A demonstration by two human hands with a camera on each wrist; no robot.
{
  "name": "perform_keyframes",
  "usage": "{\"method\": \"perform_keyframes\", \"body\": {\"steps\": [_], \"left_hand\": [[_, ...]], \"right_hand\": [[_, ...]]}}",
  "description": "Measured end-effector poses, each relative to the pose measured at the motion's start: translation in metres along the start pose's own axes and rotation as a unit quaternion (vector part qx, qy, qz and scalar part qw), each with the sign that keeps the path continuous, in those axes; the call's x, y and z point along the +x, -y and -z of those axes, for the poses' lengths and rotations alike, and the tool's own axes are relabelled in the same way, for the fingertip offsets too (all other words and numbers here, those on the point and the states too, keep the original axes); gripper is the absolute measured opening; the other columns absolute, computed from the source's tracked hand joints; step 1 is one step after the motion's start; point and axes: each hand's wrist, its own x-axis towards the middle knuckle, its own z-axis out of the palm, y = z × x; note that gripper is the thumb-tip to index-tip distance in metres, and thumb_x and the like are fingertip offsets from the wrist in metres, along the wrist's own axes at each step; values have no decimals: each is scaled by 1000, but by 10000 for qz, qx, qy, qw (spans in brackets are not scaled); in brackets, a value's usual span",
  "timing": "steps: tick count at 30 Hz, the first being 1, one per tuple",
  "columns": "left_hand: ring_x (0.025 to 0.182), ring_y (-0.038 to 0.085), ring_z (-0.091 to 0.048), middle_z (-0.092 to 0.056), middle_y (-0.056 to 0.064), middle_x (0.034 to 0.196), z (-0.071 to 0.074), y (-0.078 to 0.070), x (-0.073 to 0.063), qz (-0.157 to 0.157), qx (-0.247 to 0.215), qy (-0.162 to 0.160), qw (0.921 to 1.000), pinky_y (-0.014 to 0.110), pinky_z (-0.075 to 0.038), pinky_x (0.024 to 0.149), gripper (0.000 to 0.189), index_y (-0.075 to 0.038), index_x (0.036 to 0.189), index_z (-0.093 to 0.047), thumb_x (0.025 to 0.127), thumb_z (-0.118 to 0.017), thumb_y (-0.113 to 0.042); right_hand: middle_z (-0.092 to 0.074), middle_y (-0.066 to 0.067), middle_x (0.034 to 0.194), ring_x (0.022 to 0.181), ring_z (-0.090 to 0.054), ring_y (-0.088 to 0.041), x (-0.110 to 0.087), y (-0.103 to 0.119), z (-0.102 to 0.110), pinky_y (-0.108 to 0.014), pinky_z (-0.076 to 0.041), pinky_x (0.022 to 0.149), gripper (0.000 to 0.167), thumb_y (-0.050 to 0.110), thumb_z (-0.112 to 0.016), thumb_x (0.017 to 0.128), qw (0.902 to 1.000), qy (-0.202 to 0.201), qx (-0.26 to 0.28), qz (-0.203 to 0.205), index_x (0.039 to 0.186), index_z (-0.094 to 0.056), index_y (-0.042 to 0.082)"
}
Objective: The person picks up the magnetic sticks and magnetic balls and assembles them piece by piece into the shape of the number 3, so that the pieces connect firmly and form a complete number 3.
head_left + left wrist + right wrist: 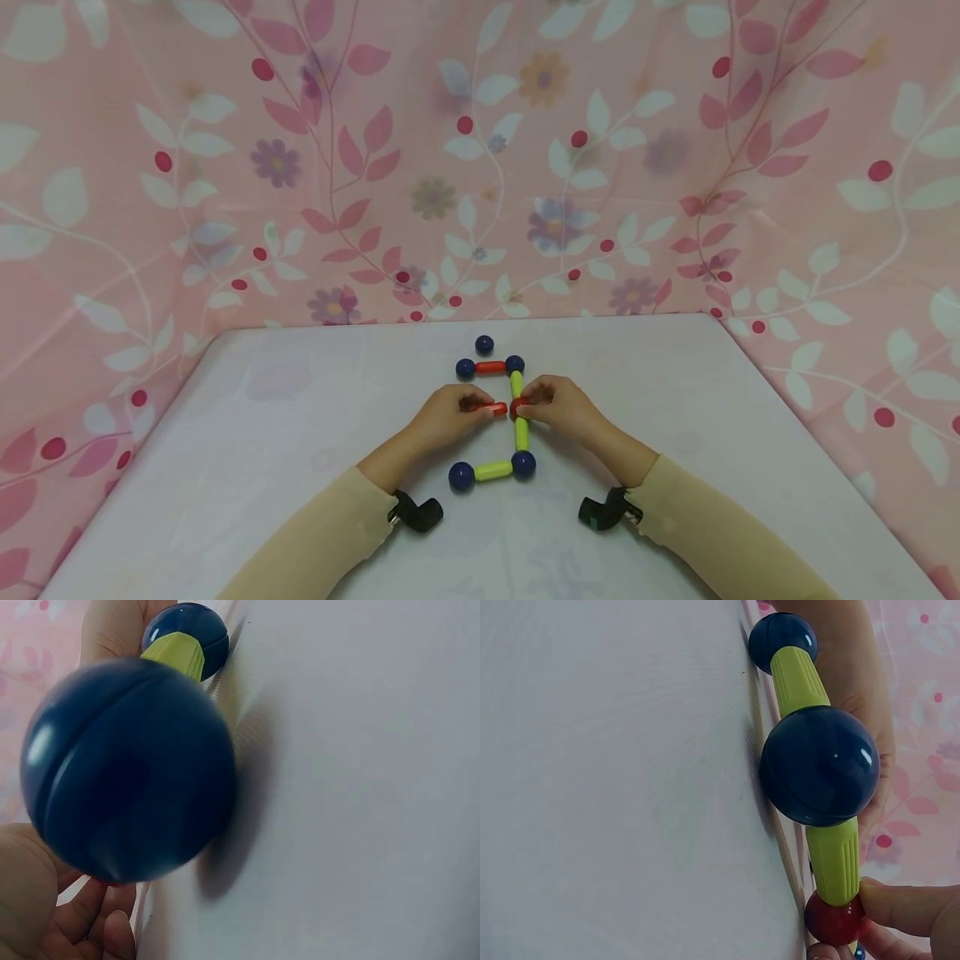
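My left hand (444, 417) pinches a short red rod (498, 409), its free end pointing right toward a red ball (515, 408) with a small gap between. The right hand (567, 408) holds that red ball between thumb and fingers. A yellow-green rod (517, 384) runs from the ball to a far blue ball (514, 364), and another yellow-green rod (835, 862) joins it to a near blue ball (821, 766). From there a third yellow-green rod (493, 472) leads left to a blue ball (127, 772), which blocks much of the left wrist view.
At the far end a red rod (490, 367) links the far blue ball to another blue ball (465, 368). A loose blue ball (484, 345) lies just beyond. The white table (300, 492) ends at a pink floral curtain (480, 167).
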Motion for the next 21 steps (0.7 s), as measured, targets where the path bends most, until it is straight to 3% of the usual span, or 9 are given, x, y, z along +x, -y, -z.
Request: {"method": "perform_keyframes", "body": {"steps": [21], "left_hand": [[86,15,-55,-66,-5,93,-4,-7,1,134,29,-41,9999,33,-46,79,15,-16,106,-75,93,-73,-21]], "right_hand": [[-71,-2,94,82,-62,-15,1,-3,3,-28,-51,72,21,14,-79,87,9991,152,311,253,103,-69,5]]}}
